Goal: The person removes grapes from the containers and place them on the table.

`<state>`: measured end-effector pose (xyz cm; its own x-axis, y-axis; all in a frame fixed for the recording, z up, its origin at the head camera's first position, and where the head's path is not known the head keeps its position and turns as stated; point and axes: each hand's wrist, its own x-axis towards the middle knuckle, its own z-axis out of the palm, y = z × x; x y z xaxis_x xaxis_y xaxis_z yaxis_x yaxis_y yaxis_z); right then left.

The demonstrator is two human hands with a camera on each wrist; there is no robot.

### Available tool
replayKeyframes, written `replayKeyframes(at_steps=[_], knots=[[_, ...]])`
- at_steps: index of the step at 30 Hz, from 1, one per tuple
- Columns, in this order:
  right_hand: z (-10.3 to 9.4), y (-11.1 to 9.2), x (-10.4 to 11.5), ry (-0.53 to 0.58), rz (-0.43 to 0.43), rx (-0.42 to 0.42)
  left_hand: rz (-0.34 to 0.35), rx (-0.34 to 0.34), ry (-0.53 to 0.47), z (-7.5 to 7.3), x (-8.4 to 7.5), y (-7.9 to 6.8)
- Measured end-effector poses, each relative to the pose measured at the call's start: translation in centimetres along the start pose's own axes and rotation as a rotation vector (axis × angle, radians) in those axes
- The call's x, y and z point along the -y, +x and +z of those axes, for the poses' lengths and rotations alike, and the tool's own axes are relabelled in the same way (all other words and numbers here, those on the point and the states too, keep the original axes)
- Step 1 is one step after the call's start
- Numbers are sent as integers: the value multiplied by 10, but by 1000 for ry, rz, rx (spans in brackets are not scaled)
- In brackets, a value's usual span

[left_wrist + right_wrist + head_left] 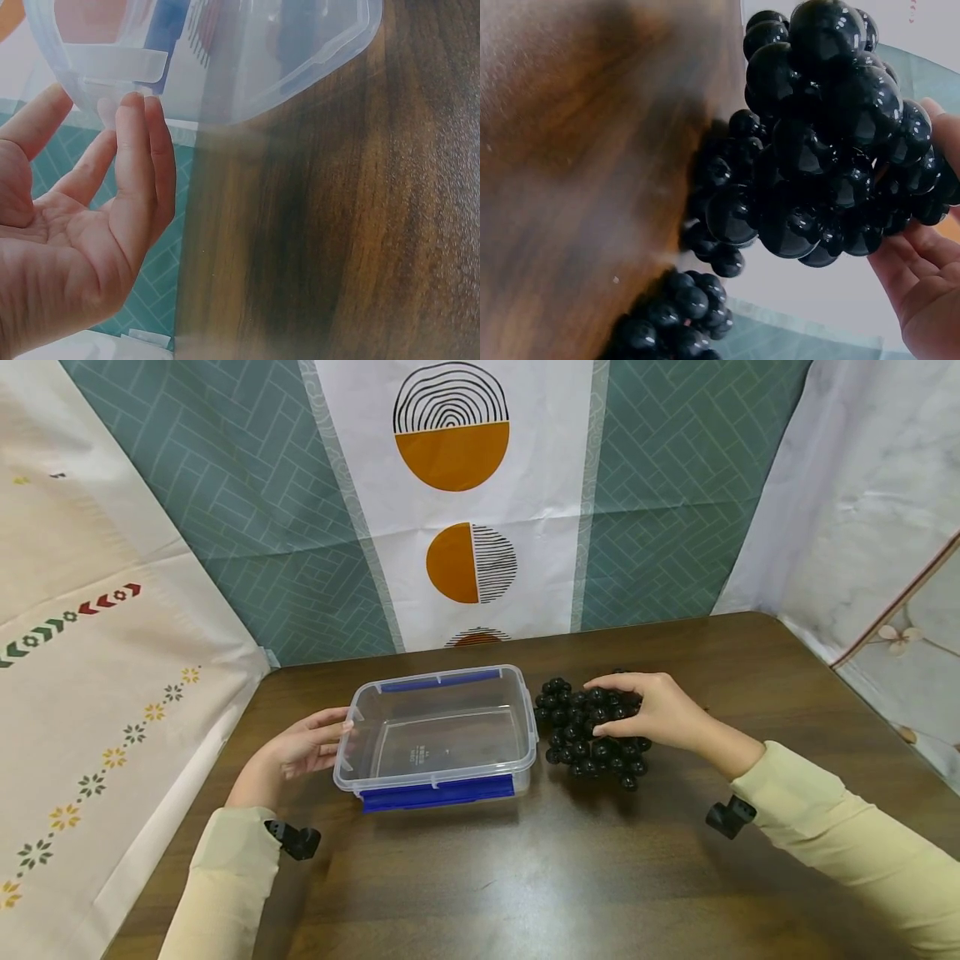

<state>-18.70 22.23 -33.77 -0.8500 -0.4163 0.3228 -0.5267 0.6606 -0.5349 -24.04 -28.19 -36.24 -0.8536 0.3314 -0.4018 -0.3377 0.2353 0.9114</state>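
Note:
A clear plastic food container (450, 743) with blue side clips stands lidless at the middle of the table. At its left end, my left hand (311, 747) pinches the rim, with thumb and fingertips around the end clip (124, 64) in the left wrist view. Right of the container, my right hand (648, 710) grips a bunch of glossy black grapes (832, 112) from above, between thumb and fingers. More black grapes (588, 768) lie below and beside that bunch; in the right wrist view a separate cluster (682, 315) shows lower down.
The dark wooden table (480, 877) carries both the container and the grapes. Behind its far edge hangs a patterned teal and white cloth (262, 527). A cream embroidered cloth (75, 710) runs down the left side, and a pale marbled sheet (862, 527) covers the right.

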Motion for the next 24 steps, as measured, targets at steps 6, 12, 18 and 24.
replayKeyframes(at_steps=[6,12,18,24], knots=[[8,-6,-5,35,35,6,-2,0,3,1,0,0],[13,-14,-12,49,69,13,-4,0,-9,0,-1,0],[17,-23,-20,75,93,5,-15,-5,-20,0,1,0],[19,-27,-26,72,62,-16,-11,-14,-17,2,0,0]])
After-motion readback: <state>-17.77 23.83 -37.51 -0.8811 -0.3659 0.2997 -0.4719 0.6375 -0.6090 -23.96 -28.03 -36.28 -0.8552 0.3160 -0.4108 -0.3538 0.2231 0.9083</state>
